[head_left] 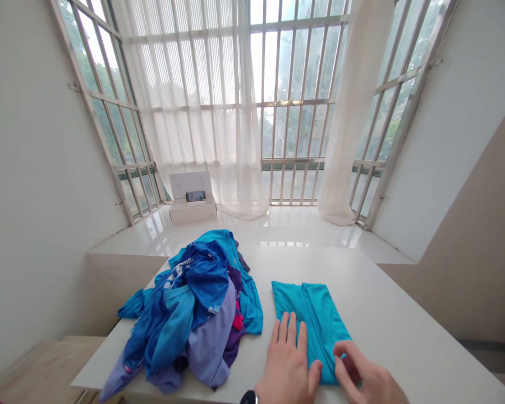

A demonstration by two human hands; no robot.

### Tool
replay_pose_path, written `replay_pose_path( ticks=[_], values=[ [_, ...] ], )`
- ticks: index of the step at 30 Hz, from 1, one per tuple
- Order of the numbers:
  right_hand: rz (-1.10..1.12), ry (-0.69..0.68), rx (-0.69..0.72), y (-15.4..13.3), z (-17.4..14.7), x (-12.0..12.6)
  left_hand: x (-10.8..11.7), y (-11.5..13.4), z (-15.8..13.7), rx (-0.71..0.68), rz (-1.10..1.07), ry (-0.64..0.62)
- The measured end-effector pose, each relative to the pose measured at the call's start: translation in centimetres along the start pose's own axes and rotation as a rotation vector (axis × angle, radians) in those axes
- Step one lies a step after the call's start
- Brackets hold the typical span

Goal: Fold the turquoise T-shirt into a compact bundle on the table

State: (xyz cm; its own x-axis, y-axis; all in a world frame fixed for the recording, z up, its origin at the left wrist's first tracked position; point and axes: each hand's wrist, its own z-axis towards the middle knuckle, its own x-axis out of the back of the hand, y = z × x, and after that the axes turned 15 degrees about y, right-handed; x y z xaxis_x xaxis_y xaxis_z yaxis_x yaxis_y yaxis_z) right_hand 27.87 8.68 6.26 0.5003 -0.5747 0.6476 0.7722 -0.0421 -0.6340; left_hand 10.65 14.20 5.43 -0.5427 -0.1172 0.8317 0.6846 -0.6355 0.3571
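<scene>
A teal garment [315,314], folded into a flat, roughly rectangular shape, lies on the white table [408,342]. My left hand [289,356] rests flat on its left side with fingers stretched out; a dark watch sits on that wrist. At the near right edge of the cloth is my right hand [364,370], its thumb and forefinger curled together over the border in a pinch on the fabric. To the left of both hands a loose heap of clothes [210,331] in blue, teal, lilac and purple is piled up, apart from the folded piece.
Behind the table runs a glossy white window ledge [294,227]. A white box [192,210] stands on it with a phone [196,196] propped in front of its raised lid. Sheer curtains [202,112] hang before barred windows. At lower left is a wooden surface [37,370].
</scene>
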Motion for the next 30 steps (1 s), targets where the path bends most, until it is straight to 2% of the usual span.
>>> replay_pose_path(
  ticks=[2,4,7,10,14,17,20,23,26,30],
  values=[
    [-0.052,0.037,0.028,0.0,2.2,1.5,0.2,-0.8,0.6,-0.053,-0.001,0.005],
    [-0.055,-0.024,0.109,0.2,3.9,1.8,0.8,-2.0,2.0,-0.157,-0.008,-0.011],
    [-0.063,-0.141,0.177,0.5,4.9,0.4,2.0,-4.2,5.4,-0.353,0.014,-0.050],
    [-0.044,-0.147,0.136,-0.4,4.4,-1.2,3.0,-6.2,9.3,-0.450,0.093,-0.030],
    [0.085,-0.254,0.143,-3.7,4.2,-2.7,3.4,-8.1,12.5,-0.294,0.060,-0.047],
    [0.134,-0.304,0.238,-5.9,5.1,-3.6,3.0,-9.8,13.0,-0.212,-0.006,-0.054],
    [0.135,-0.390,0.301,-6.6,7.3,-3.8,2.6,-11.3,12.8,-0.156,-0.053,-0.011],
    [0.156,-0.471,0.307,-5.9,10.6,-2.9,2.5,-11.8,12.7,-0.076,-0.095,0.060],
    [0.120,-0.383,0.287,-4.2,14.0,-2.1,2.7,-11.2,12.7,-0.017,-0.142,0.141],
    [0.069,-0.436,0.248,-1.9,15.8,-2.5,2.8,-10.2,12.3,-0.041,-0.171,0.079]
  ],
)
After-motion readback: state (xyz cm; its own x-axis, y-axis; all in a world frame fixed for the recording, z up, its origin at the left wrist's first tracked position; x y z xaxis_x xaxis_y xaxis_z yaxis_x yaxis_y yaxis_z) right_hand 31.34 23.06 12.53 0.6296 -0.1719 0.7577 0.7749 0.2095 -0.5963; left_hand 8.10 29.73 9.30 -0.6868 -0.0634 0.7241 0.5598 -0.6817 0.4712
